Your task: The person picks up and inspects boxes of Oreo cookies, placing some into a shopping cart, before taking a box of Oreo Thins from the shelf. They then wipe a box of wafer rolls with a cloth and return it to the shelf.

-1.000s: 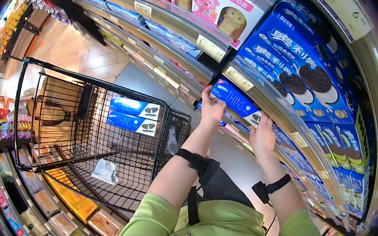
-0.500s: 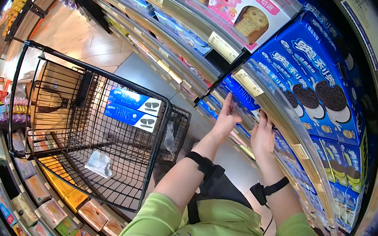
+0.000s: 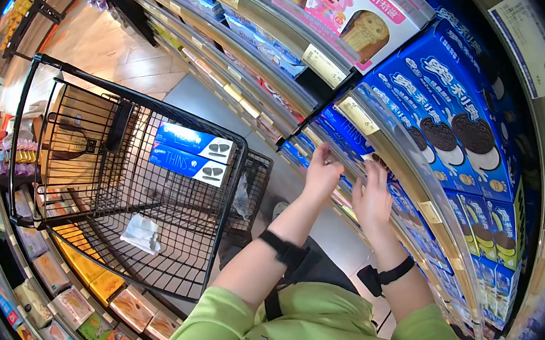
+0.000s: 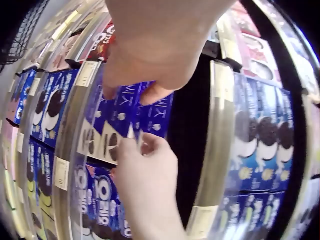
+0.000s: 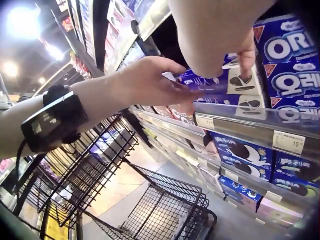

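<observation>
Blue-and-white Oreo Thins boxes (image 3: 345, 130) sit behind a shelf rail, partly hidden by it in the head view. My left hand (image 3: 322, 176) is in front of them, with its fingers loosely bent and holding nothing. To its right, my right hand (image 3: 373, 198) has its fingers extended toward the shelf. The right wrist view has a finger of that hand at the white end of a Thins box (image 5: 240, 80), while the left fingers reach along its blue side. Seen from the left wrist, several Thins boxes (image 4: 120, 107) stand side by side between both hands.
A black wire shopping cart (image 3: 236, 166) stands to the left, with two Oreo Thins boxes (image 3: 179, 163) and a crumpled white piece (image 3: 142, 232) in it. Larger blue Oreo boxes (image 3: 452, 123) and a pink biscuit box (image 3: 353, 18) fill the upper shelf. Price tags (image 3: 358, 116) line the rails.
One second ago both hands held a Thins box at the shelf front. The box has gone back under the rail, and the hands have let go, the left drawing slightly away.
</observation>
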`<state>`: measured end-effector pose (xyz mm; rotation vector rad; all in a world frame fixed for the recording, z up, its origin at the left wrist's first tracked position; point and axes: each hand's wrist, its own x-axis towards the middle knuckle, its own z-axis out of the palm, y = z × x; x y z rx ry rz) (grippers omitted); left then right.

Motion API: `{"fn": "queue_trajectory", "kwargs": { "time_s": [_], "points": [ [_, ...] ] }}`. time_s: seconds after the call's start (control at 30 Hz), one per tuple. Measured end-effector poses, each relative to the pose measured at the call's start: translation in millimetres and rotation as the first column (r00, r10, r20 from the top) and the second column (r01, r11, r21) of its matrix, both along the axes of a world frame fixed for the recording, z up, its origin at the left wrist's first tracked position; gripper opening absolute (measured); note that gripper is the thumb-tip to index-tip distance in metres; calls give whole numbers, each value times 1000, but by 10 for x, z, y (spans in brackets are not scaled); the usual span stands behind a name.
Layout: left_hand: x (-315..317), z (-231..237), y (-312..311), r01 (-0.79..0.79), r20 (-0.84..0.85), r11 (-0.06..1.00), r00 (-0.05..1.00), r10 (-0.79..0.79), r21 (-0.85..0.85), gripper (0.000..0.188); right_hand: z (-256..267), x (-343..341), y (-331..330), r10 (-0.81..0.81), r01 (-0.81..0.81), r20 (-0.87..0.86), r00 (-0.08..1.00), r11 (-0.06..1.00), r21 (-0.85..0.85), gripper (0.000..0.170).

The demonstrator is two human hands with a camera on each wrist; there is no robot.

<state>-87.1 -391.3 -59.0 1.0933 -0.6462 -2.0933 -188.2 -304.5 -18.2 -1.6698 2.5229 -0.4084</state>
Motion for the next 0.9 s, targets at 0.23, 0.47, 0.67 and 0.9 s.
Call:
{"fn": "queue_trajectory", "kwargs": {
  "time_s": [0.23, 0.47, 0.67, 0.9],
  "points": [
    [1257, 1345, 184, 185, 108, 971, 980, -169, -153, 40, 537, 702, 11, 326, -316, 214, 921, 945, -79, 21],
    [2804, 1683, 110, -145, 192, 968, 964, 186, -207, 31, 1230, 1730, -500, 597, -564, 291, 748, 802, -197, 20],
    [3809, 1485, 195, -460, 190, 887, 868, 459, -39, 29, 1160, 2592, -1056, 591, -681, 342, 731, 667, 302, 45],
    [4420, 1435, 239, -467, 103, 884, 881, 461, 34, 27, -28, 3276, -1591, 387, -340, 68, 920, 698, 630, 70]
  ]
}}
